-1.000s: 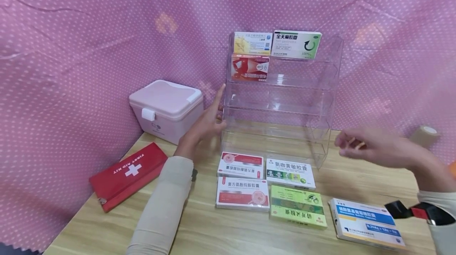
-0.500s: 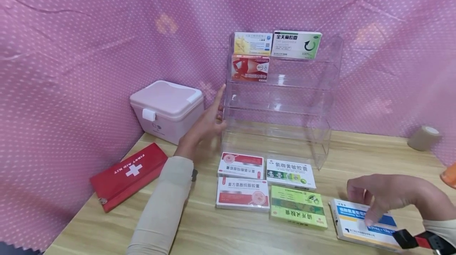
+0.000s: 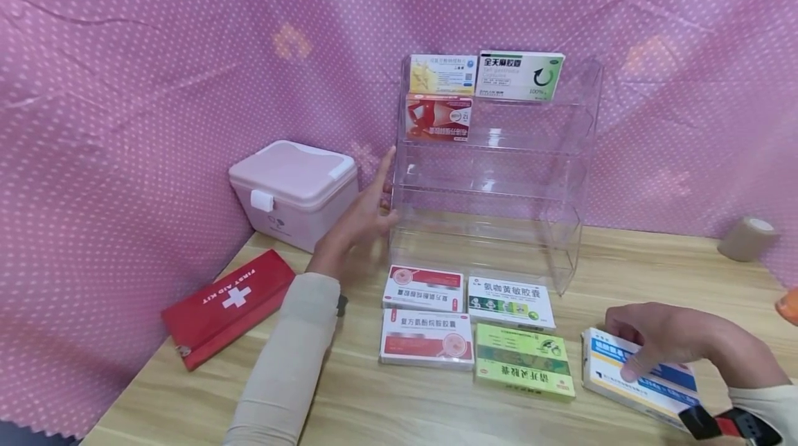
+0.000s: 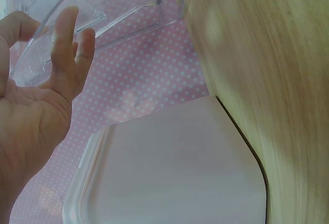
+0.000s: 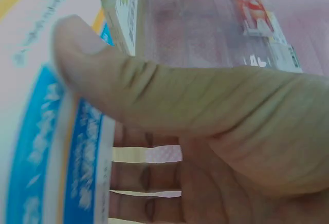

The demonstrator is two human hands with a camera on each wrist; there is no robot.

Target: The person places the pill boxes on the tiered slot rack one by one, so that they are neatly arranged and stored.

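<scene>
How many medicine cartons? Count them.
8: yellow-white carton, arrow carton high on the rack; red carton below; two red-white cartons, white carton, lime carton before it; blue-white carton in the right hand. Others may be hidden.

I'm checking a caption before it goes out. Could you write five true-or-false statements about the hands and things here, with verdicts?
1. The right hand grips the blue box. True.
2. The pink case is open. False: its lid is shut.
3. The red kit lies on the table. True.
4. The left hand holds the red kit. False: the left hand touches the side of the clear rack.
5. The red box is on the lowest shelf of the clear rack. False: it sits just below the yellow box on the top shelf.
</scene>
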